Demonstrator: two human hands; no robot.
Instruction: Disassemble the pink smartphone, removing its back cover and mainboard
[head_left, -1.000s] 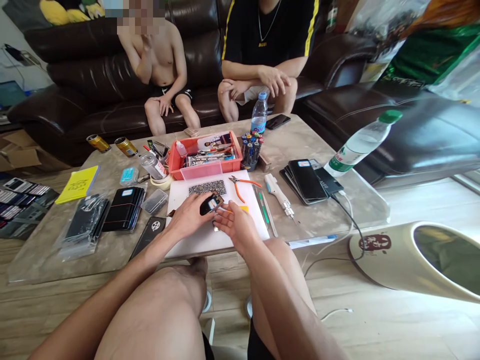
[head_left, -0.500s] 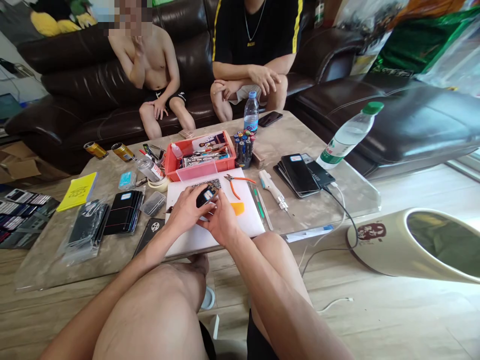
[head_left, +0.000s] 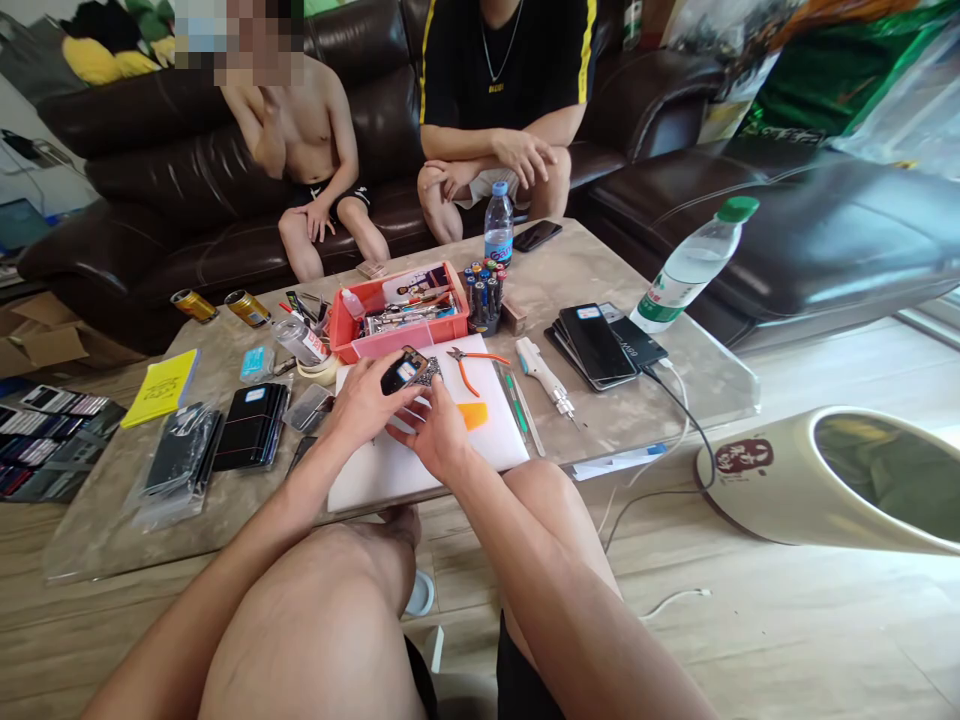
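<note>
Two gold cans (head_left: 193, 305), one blue-capped bottle (head_left: 498, 228), one green-capped bottle (head_left: 681, 272) are counted | one pair of pliers (head_left: 480, 356), one red basket (head_left: 447, 330) are noted | two seated people (head_left: 504, 80), one dark labelled part (head_left: 396, 374) are logged

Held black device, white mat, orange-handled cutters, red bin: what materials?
Black device: glass or glossy plastic; dark, shiny face.
White mat: plastic or foam, unclear; smooth, even, dull surface.
Cutters: likely metal, greyish head; orange grips probably plastic or rubber.
Red bin: probably molded plastic; uniform color, thin walls.
</note>
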